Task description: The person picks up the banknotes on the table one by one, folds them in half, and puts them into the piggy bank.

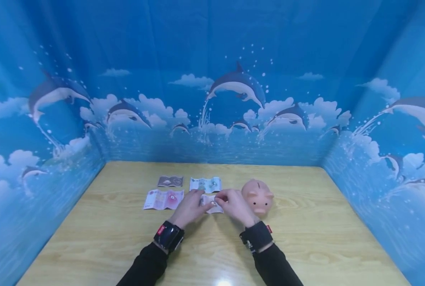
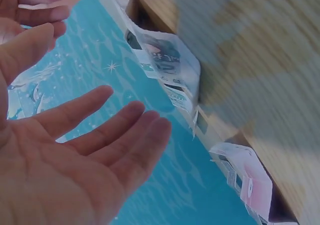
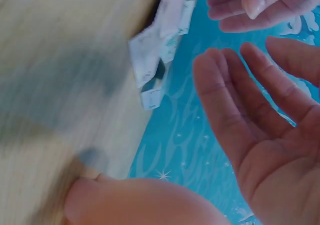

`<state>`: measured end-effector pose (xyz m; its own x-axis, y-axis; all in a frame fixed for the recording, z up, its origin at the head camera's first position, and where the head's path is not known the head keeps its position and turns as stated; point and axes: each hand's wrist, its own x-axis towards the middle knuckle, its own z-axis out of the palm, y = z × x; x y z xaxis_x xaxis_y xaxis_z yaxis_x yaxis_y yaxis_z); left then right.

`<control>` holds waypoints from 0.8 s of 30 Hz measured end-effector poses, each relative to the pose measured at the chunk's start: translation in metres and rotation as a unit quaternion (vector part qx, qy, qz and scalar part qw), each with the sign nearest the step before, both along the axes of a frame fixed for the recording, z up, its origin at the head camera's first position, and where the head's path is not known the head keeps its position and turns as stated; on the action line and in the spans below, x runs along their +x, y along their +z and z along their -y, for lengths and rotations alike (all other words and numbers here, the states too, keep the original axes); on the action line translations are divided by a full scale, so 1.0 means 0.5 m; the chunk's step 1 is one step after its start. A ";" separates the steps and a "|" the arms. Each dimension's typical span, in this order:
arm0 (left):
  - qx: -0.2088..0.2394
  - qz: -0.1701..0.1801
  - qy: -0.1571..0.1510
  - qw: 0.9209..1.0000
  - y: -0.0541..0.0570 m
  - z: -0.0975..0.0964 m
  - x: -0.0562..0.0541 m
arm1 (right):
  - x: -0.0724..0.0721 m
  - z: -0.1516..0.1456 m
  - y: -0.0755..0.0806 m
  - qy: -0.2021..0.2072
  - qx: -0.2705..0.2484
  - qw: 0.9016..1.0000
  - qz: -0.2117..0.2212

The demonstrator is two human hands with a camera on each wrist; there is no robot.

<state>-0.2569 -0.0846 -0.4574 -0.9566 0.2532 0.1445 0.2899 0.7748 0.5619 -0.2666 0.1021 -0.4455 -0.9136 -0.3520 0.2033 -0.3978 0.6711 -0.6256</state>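
Observation:
My left hand (image 1: 189, 208) hovers over a small creased banknote (image 1: 212, 204) in the middle of the table. In the left wrist view its fingers (image 2: 127, 140) are loosely extended, with nothing held. From the other side my right hand (image 1: 236, 205) hangs above the same note. Its fingers (image 3: 220, 95) look slightly bent and hold nothing in the right wrist view. Part of the note is hidden behind both hands in the head view. A pink piggy bank (image 1: 258, 197) stands just right of my right hand, its slot on top.
Left of the hands lie a pink banknote (image 1: 164, 199) and, behind it, a brown banknote (image 1: 170, 181). A green-blue banknote (image 1: 205, 184) lies farther back in the middle. The wood-grain table (image 1: 126, 238) ends against a blue dolphin-print curtain (image 1: 155, 147).

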 end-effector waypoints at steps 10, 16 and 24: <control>-0.023 -0.008 -0.006 1.000 -0.010 0.006 0.000 | 0.000 0.002 -0.016 0.002 0.036 0.999 0.038; -0.034 0.012 -0.001 0.999 -0.017 0.008 0.003 | 0.010 0.005 -0.023 0.014 0.065 0.995 0.076; -0.046 0.025 0.008 0.999 -0.018 0.004 0.001 | 0.011 0.004 -0.023 0.020 0.077 0.994 0.080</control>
<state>-0.2567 -0.0866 -0.4662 -0.9662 0.2471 0.0737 0.2500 0.8278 0.5023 -0.2612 0.0999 -0.4570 -0.9147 -0.4040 -0.0025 -0.3297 0.7500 -0.5733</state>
